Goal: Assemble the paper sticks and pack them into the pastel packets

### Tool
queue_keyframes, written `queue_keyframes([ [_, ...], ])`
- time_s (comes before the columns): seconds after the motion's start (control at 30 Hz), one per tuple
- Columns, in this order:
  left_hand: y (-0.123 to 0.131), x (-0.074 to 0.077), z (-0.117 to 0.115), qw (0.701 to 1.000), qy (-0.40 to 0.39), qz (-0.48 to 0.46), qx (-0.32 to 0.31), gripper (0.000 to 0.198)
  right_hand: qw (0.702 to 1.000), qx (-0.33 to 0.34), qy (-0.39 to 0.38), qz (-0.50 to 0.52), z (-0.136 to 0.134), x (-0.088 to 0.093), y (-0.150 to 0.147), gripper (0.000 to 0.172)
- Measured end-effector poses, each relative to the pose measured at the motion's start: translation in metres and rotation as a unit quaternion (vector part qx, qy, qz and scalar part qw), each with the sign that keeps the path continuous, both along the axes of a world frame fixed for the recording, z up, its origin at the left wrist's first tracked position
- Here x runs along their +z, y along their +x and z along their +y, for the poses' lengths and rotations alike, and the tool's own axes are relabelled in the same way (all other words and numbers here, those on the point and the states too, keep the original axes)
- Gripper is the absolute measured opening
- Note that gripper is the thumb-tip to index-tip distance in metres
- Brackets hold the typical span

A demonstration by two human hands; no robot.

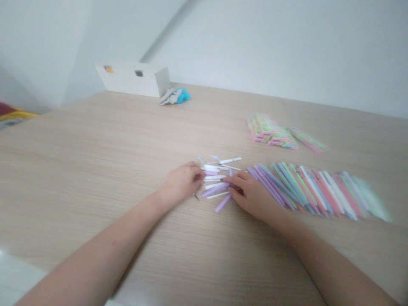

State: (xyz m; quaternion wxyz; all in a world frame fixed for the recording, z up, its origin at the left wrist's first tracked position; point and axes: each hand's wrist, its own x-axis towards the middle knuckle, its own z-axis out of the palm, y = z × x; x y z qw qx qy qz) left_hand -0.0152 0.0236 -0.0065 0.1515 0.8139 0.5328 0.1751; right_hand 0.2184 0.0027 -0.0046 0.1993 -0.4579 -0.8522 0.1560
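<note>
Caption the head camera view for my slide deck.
Left hand and right hand at opposite sides of a pile of mostly white and purple pen parts, beside a row of coloured pens.

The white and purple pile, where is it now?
In the head view, the pile lies centrally between the left hand and right hand, left of the coloured pens.

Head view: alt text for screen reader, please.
Left hand and right hand flank a loose pile of white and purple sticks on a table. A row of multicoloured sticks lies right, pink-green packs behind it, white box back left.
</note>
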Motion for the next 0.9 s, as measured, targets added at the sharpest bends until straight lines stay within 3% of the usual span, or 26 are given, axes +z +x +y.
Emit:
queue_keyframes([
  [0.3, 0.006, 0.005, -0.006, 0.999, 0.025, 0.022, 0.008, 0.018, 1.0, 0.003, -0.01, -0.01, -0.002, 0.007, 0.001, 0.027],
  [0.47, 0.009, -0.002, -0.007, 0.995, 0.075, -0.028, -0.058, 0.029, 1.0, -0.007, -0.001, -0.01, -0.001, 0.005, -0.001, 0.033],
  [0.7, 0.012, -0.007, -0.007, 0.992, 0.079, -0.013, -0.1, 0.033, 0.993, -0.067, 0.072, -0.062, 0.001, 0.001, -0.003, 0.039],
  [0.9, 0.012, -0.008, -0.008, 0.991, 0.08, -0.007, -0.11, 0.033, 0.989, -0.036, 0.114, -0.087, 0.008, -0.004, 0.001, 0.038],
])
